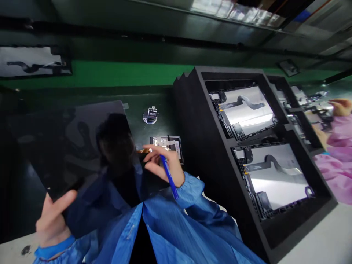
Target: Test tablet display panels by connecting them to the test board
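Observation:
A large dark glossy screen panel (68, 146) is tilted in front of me and mirrors a person and a sleeve. My left hand (55, 216) is closed on its lower left edge, thumb on the front face. My right hand (166, 161) has a blue pen (169, 178) tucked in it, pointing down toward my sleeve. Its thumb and fingertips curve at the panel's right side, near a small orange strip; whether they touch it I cannot tell. Behind that hand lies a small framed part with a white label (176, 146).
To my right a black foam tray (220, 146) holds silver-backed screen assemblies (275, 176) with dark ribbon cables. A metal tally counter (151, 114) sits on the dark green mat. Another assembly (33, 62) lies at the far left. A co-worker's pink sleeve (337, 157) shows at the right edge.

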Demonstrator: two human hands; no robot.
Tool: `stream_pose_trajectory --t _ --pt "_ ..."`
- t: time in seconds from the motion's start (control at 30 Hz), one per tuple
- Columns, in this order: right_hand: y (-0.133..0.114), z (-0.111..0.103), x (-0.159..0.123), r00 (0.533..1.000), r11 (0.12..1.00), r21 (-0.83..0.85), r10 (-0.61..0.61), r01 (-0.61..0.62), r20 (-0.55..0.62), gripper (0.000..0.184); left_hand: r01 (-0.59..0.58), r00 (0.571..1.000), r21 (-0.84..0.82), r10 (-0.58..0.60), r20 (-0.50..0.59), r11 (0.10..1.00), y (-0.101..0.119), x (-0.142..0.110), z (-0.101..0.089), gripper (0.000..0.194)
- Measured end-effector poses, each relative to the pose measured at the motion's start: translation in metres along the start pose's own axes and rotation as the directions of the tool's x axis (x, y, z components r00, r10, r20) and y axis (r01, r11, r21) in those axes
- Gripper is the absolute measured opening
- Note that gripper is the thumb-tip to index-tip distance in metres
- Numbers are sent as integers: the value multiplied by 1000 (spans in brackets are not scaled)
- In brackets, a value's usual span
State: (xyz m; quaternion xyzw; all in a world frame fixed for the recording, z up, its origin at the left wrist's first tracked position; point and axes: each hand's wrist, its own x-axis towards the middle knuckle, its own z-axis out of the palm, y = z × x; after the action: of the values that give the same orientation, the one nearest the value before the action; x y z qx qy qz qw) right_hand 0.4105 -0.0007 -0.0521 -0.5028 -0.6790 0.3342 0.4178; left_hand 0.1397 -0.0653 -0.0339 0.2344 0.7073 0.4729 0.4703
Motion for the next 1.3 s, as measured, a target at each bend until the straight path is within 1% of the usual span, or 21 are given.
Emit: stream_pose_trajectory --t 0.07,0.1,0.13,0.2,0.27,0.3,0.37,0.4,0.43,0.5,0.53,0.6,0.63,0.7,0.77,0.83,0.97,1.03,1.1,1.23,1.3 --pt "-17 8 6 991 984 177 -40 17 130 27 -82 996 -6 82 -22 997 1 -2 -5 47" --pt "-22 11 9 989 977 210 -73 44 131 23 -195 981 63 194 23 979 2 -1 -8 39" --pt "-25 13 12 988 974 205 -114 92 99 19 -342 938 158 327 115 926 4 2 -12 29" --pt "-25 14 16 969 958 165 -244 233 48 12 -621 776 290 521 355 728 9 8 -20 15" --pt "-19 13 18 918 916 94 -394 390 36 7 -814 567 281 595 569 508 18 14 -24 29" --pt "-14 12 19 884 885 31 -466 465 33 11 -881 464 264 613 640 391 23 16 -24 35" --pt "-4 10 21 810 802 -135 -586 581 9 20 -961 262 260 605 752 93 33 19 -22 43" --pt "1 9 24 784 767 -222 -621 602 -21 24 -962 182 265 588 788 -57 36 20 -20 45" --pt "5 8 28 780 762 -294 -620 577 -77 31 -946 123 274 587 800 -175 39 21 -18 46" --pt "10 7 39 827 844 -319 -512 432 -232 56 -902 25 284 618 786 -325 40 23 -15 45" --pt "11 7 45 854 892 -268 -435 365 -284 73 -886 -15 286 639 769 -365 39 24 -14 44" --pt "9 5 54 920 959 -110 -282 262 -273 92 -871 -58 287 664 745 -398 34 29 -14 44" --pt "7 3 56 947 975 -35 -223 221 -231 91 -872 -62 287 671 739 -397 31 33 -15 44" --pt "4 -3 55 985 991 68 -108 118 -134 70 -876 -45 293 669 742 -384 23 40 -17 44" --pt "4 -10 50 996 990 141 -13 25 -89 44 -867 5 322 641 767 -380 15 49 -20 46" --pt "4 -17 46 999 972 235 3 4 -32 28 -847 64 365 607 792 -386 7 58 -21 48" --pt "0 -16 43 991 932 361 -85 43 100 22 -857 134 380 562 816 -347 -10 68 -22 50" --pt "-6 -10 41 987 932 358 -108 58 121 18 -867 212 408 531 821 -286 -15 67 -25 55" --pt "-12 -4 38 983 935 352 -98 38 155 15 -856 317 470 499 806 -216 -16 65 -29 62" --pt "-14 9 33 971 950 313 -81 6 226 11 -815 428 570 554 714 -104 1 61 -27 75" --pt "-13 14 31 960 947 322 -95 6 262 11 -825 449 566 614 649 5 13 52 -12 65"
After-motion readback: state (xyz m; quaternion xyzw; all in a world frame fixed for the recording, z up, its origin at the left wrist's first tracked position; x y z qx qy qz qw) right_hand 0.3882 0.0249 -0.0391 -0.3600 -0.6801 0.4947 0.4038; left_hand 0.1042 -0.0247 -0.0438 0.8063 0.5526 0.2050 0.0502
